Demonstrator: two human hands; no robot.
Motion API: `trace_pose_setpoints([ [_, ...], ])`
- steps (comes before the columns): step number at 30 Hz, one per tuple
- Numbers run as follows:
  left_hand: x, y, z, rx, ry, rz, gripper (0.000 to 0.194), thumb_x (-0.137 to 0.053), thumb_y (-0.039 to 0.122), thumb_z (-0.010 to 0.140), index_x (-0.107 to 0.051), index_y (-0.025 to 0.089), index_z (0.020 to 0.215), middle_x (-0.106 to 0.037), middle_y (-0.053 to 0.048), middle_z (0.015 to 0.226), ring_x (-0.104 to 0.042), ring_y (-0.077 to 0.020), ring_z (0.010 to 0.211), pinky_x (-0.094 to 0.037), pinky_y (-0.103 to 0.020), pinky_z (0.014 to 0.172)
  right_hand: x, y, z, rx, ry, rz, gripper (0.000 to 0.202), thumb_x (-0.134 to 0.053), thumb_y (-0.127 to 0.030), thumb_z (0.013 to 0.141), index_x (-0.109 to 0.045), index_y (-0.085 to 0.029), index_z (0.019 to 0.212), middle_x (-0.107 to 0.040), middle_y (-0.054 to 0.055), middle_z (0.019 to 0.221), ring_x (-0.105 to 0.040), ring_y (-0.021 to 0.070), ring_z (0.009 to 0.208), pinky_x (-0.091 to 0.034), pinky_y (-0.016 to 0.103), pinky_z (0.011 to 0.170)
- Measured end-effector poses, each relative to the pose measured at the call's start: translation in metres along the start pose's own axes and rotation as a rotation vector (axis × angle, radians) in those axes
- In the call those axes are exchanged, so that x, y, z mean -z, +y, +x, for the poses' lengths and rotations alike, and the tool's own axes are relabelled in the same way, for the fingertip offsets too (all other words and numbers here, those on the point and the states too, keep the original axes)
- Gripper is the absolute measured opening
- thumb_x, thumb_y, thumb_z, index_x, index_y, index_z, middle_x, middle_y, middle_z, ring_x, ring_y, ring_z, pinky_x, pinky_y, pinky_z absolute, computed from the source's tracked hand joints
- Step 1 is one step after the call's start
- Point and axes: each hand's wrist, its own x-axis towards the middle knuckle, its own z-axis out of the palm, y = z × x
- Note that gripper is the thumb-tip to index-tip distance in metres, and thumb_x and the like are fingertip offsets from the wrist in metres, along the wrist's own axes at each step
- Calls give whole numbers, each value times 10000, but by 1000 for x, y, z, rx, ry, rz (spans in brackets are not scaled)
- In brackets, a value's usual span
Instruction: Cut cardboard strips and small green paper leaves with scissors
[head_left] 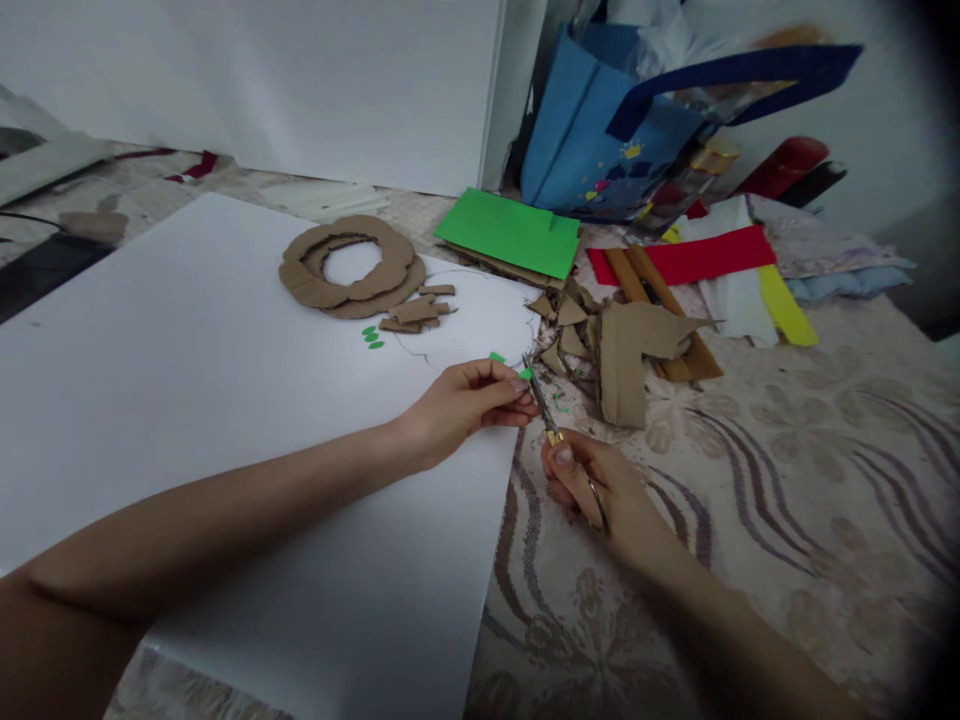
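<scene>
My left hand (480,400) pinches a small green paper piece (525,374) near the right edge of a large white sheet (300,420). In my right hand (585,480) is a pair of scissors (541,402), its blades at the green piece. Another green scrap (496,357) shows just behind my left fingers. Several small green ovals (372,338) lie on the sheet. Beside them are cardboard strips (414,314) and scalloped cardboard rings (304,262), which overlap. Pencil lines mark the sheet behind my left hand.
Green paper (510,232) lies on cardboard at the back. Right of the sheet are cardboard scraps (622,370), wooden pieces (694,355) and red (712,258) and yellow strips (787,308). A blue bag (592,130) stands behind them. A dark object (45,265) lies at the left edge.
</scene>
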Motion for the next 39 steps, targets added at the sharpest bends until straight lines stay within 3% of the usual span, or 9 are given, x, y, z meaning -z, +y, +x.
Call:
trace_pose_setpoints([
  [18,2,5,2,-44,9,30,80,-596,144,821,-560,107,761,-662,-49,752,-645,-109,721,-496,-263,750,3,-3,2,66,46,-203,488,-336,-612,881,-373,-206,612,-362,-40,514,-350,106,481,-261,248,455],
  [39,5,10,5,-66,54,28,67,-585,139,835,-566,108,779,-656,-44,741,-644,-102,700,-498,-246,717,3,-7,2,52,26,-218,451,-364,-577,880,-367,-211,616,-358,-43,525,-347,103,475,-274,236,442],
])
